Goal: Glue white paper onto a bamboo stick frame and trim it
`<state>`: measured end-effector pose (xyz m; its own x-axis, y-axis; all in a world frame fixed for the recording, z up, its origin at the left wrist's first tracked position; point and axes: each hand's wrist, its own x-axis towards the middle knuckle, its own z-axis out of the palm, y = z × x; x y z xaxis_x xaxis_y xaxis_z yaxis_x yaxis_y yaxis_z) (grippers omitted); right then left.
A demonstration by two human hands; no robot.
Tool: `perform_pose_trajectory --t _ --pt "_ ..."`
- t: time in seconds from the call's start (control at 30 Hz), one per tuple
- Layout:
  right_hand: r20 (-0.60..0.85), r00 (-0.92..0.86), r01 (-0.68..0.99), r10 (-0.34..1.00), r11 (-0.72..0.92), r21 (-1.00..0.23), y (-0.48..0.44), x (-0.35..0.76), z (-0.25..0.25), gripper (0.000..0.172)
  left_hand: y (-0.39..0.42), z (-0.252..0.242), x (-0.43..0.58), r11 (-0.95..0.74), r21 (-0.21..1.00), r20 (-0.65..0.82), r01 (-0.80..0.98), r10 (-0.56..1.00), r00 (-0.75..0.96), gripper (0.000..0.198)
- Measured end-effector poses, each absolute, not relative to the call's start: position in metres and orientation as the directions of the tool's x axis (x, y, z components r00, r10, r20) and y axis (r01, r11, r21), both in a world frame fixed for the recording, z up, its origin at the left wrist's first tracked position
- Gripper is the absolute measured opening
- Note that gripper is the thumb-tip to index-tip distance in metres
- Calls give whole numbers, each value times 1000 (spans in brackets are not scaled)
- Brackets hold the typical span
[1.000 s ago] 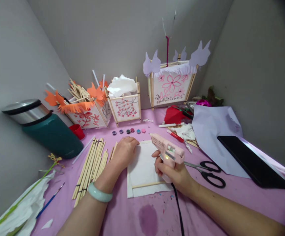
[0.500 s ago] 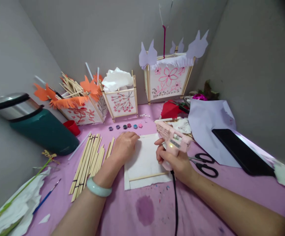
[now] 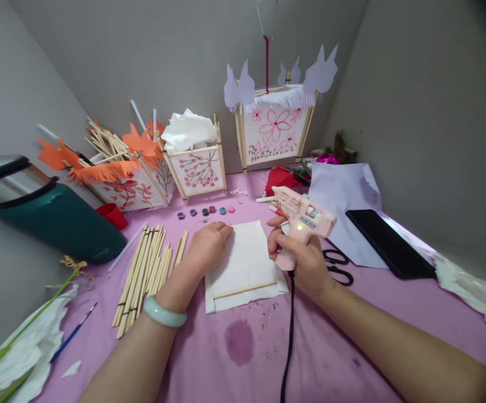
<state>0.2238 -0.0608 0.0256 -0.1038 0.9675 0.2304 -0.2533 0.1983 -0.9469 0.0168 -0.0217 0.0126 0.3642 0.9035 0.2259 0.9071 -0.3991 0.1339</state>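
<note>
A white sheet (image 3: 247, 263) lies on the pink cloth, with a thin wooden stick (image 3: 245, 289) along its near edge. My left hand (image 3: 211, 246), a pale green bangle (image 3: 165, 312) on its wrist, bends its fingers down over the sheet's left edge and holds it; the fingertips are partly hidden. Just right of the sheet, my right hand (image 3: 295, 254) is wrapped round the handle of a pink glue gun (image 3: 305, 215). The gun's small light glows, its nozzle points left and away from me, and its black cord (image 3: 290, 336) runs down toward me.
Wooden sticks (image 3: 140, 274) lie left of my left hand. Small paint pots (image 3: 205, 211) stand beyond the sheet, before decorated paper lanterns (image 3: 199, 170). At the left is a teal bottle (image 3: 62, 218); at the right, black scissors (image 3: 339, 274) and a black phone-like slab (image 3: 389, 240).
My right hand has carried the glue gun rightward and up from the sheet, uncovering its right side. My left hand keeps its place on the sheet. The whole view has shifted slightly.
</note>
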Motion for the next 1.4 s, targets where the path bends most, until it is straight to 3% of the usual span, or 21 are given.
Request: perform_pose_trajectory --t 0.2,0.3,0.37,0.5,0.63,0.77,0.87,0.97,1.07,1.2,1.33,1.4 --pt "268 -106 -323 958 221 -920 -73 224 20 19 -49 47 41 -361 252 309 898 909 279 31" --pt "282 -108 -358 953 228 -906 -74 221 18 21 -81 63 62 -432 375 213 820 901 377 30" --pt "278 -114 -349 954 224 -910 -74 220 19 21 -104 65 68 -389 501 131 773 917 376 35" --pt "218 -195 -216 956 175 -961 -77 228 24 20 -143 49 63 -287 398 175 871 956 235 22" --pt "111 -218 -121 970 86 -989 -86 244 22 22 -170 24 60 -371 296 140 880 929 344 24" --pt "93 -295 -88 951 70 -994 -97 258 14 24 -182 7 63 -396 239 156 887 917 368 26" --pt "26 -397 26 917 39 -999 -102 267 9 25 -183 4 61 -426 226 196 876 901 387 25" --pt "-79 -373 170 925 -16 -985 -105 277 7 24 -185 5 56 -446 256 218 858 891 398 24" --pt "-123 -318 150 940 -78 -986 -108 288 9 27 -187 7 55 -455 277 267 846 882 387 24" --pt "-96 -317 61 943 -81 -995 -112 293 10 30 -183 6 70 -510 235 375 828 833 407 28" --pt "38 -387 107 921 86 -991 -114 286 14 21 -180 -1 96 -502 188 389 844 827 405 32" --pt "31 -455 153 890 113 -982 -113 282 17 17 -181 -4 102 -485 170 393 858 832 393 33"
